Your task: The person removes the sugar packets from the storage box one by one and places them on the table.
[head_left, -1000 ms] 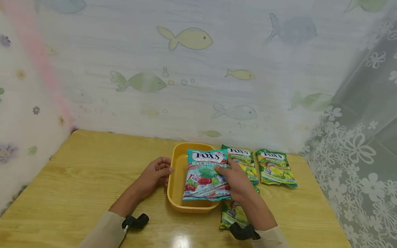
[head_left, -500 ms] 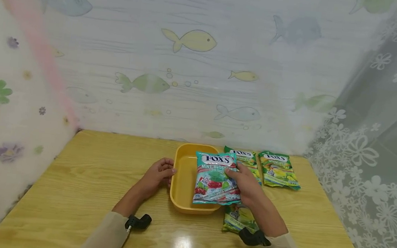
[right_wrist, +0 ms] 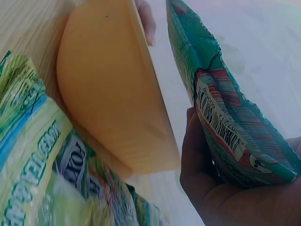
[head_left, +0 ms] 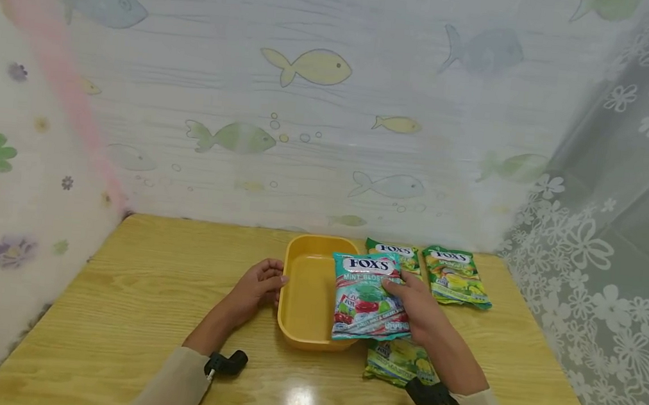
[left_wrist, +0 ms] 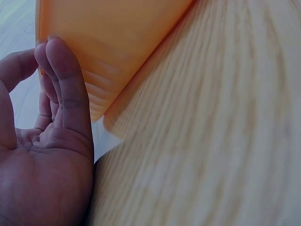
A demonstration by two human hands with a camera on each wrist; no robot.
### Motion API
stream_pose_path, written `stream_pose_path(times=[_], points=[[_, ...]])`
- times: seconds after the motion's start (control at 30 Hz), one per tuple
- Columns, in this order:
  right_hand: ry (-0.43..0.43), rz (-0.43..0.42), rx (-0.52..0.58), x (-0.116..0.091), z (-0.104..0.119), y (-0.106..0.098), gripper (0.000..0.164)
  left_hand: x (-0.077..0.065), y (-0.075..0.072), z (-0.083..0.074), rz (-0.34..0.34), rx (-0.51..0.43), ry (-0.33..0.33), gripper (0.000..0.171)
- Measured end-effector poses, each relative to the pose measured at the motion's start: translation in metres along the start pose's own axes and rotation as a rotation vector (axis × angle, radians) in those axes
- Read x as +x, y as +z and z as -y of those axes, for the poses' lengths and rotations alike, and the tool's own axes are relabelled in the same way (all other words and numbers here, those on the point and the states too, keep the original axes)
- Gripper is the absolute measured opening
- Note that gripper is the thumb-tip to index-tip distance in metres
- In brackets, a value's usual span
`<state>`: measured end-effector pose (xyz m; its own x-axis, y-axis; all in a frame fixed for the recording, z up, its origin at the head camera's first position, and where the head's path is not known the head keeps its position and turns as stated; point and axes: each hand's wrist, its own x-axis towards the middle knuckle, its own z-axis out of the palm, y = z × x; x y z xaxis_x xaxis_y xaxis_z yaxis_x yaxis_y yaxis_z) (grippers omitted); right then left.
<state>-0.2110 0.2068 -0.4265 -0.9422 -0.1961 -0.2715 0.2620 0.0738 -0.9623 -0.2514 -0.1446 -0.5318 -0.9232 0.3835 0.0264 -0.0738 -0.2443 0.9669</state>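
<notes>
My left hand pinches the left rim of a yellow plastic basin; in the left wrist view the thumb and fingertips meet at the rim of the basin. With my right hand I hold a teal Fox's Mint Blossom candy bag by its right edge. The bag is tilted in the air over the basin's right side and hides part of that rim. In the right wrist view, the fingers lie behind the candy bag, apart from the basin wall.
Two green Fox's Spring Tea candy bags lie behind the basin on the right: one bag partly covered, the other bag in full view. Another green-yellow bag lies under my right wrist. The wooden table meets a fish-patterned curtain.
My right hand has moved the teal candy bag to the right, from over the basin's middle to its right side. My left hand stays at the basin's rim.
</notes>
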Motion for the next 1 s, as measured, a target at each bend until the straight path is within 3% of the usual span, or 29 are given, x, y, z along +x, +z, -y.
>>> stream_pose_path(times=[0.13, 0.33, 0.47, 0.83, 1.0], points=[[-0.007, 0.014, -0.001, -0.004, 0.001, -0.007, 0.066, 0.002, 0.002, 0.000, -0.001, 0.000, 0.004, 0.032], [0.026, 0.034, 0.028, -0.010, -0.004, -0.014, 0.076, -0.001, 0.003, -0.001, -0.005, 0.005, -0.006, 0.037], [0.020, 0.031, 0.033, -0.011, -0.006, -0.020, 0.073, -0.001, 0.002, -0.002, 0.013, 0.004, 0.007, 0.040], [0.015, 0.110, 0.022, -0.015, -0.008, -0.045, 0.072, 0.002, 0.001, -0.003, 0.019, 0.001, 0.015, 0.034], [0.040, 0.108, 0.029, -0.015, -0.014, -0.051, 0.071, 0.003, -0.002, 0.000, 0.013, 0.007, 0.013, 0.032]])
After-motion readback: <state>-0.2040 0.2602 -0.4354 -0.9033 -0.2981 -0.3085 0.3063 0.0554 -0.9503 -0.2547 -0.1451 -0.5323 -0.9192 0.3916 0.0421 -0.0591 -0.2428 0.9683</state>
